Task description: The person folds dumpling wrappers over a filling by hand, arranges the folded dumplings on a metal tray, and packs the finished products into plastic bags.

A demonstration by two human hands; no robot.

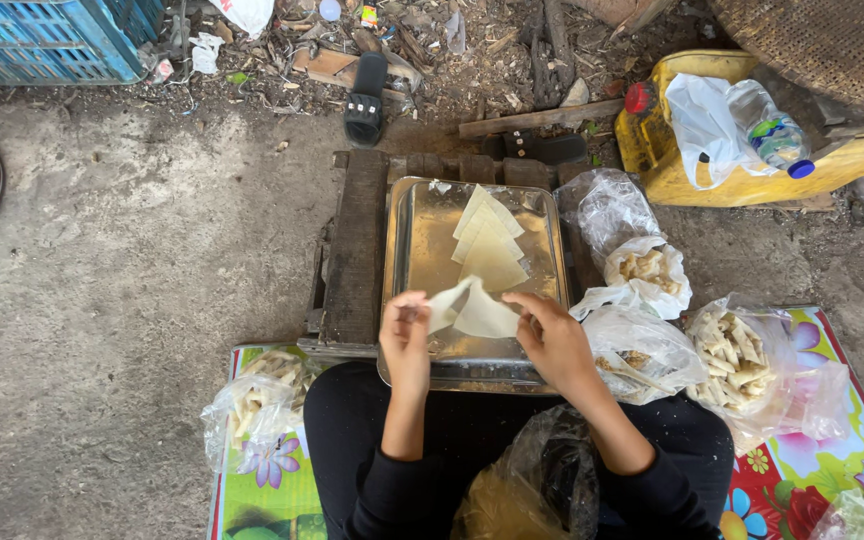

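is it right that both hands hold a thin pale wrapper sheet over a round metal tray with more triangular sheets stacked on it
Not quite: the metal tray is rectangular, not round, as the head view shows. The left hand and right hand do hold a thin pale wrapper sheet over it, with triangular sheets stacked on it.

Yellow jerrycan lies on its side, a clear plastic bag and plastic bottle resting on it. Left of the jerrycan: wooden stick, black sandal. Far left of it: blue plastic crate. Below the jerrycan: flowered mat.
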